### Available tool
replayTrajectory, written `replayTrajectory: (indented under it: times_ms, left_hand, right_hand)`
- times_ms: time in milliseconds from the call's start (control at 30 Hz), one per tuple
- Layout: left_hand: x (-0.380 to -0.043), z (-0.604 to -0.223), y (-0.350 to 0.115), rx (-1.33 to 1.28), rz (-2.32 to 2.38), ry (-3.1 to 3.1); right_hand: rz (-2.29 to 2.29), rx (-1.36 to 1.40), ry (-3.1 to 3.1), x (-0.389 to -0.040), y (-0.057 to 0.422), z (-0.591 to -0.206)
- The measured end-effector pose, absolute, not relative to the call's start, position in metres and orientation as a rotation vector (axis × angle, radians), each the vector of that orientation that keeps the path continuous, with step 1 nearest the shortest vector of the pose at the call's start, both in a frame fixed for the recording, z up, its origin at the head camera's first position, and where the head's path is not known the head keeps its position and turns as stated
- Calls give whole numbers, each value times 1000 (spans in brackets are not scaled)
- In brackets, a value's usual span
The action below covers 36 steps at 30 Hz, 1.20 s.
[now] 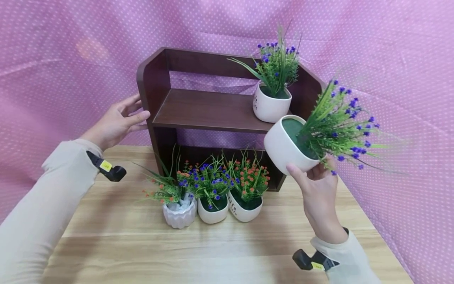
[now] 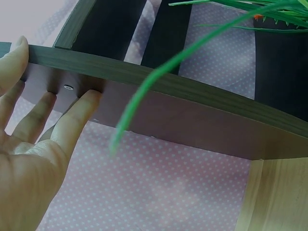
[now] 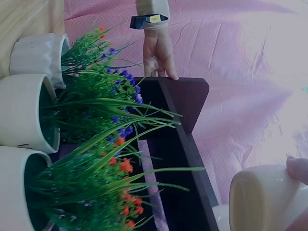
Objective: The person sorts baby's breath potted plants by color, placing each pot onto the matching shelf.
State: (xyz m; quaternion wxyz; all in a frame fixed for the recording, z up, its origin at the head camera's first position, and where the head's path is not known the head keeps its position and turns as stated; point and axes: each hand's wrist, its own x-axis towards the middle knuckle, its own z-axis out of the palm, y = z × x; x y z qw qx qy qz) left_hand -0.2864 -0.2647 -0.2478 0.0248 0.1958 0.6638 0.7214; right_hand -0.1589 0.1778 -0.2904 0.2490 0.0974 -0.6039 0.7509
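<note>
My right hand (image 1: 320, 197) grips a white flowerpot (image 1: 283, 154) with purple-flowered artificial greenery, thumb on its near side. The pot is tilted, its plant leaning right, in front of the shelf's right end. The right wrist view shows the base of this white pot (image 3: 260, 197) and part of the thumb. My left hand (image 1: 115, 120) touches the left side panel of a dark brown two-tier shelf (image 1: 209, 108). In the left wrist view, fairly straight fingers (image 2: 77, 120) press the panel's outer face, with the thumb at its front edge. Another purple-flowered potted plant (image 1: 271, 104) stands on the upper tier's right.
On the wooden table (image 1: 198, 256), three plants stand before the lower tier: an orange-flowered one in a ribbed pot (image 1: 180, 216), a purple-flowered one in a smooth pot (image 1: 213, 213) and an orange-flowered one in a lettered pot (image 1: 246, 211). Pink dotted cloth (image 1: 88, 71) hangs behind.
</note>
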Motion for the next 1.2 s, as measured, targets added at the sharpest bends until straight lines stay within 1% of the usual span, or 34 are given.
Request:
replayTrajectory:
  times_ms: [233,400,900,1200]
  left_hand:
    - [-286,-247,-264,599,2223,2061]
    - [-287,-248,-263,596,2220,2071]
    - [-286,-248,-266,614,2235,2051]
    - [-287,-249,-266,617,2247,2036]
  right_hand:
    - [2078,328,-1654,-177,161,-273]
    - [2104,294,-1693,-194,144,-263]
    - [1995,338,-1774,-240,93,-239]
    - [1899,238,-1904,-274,72,-230]
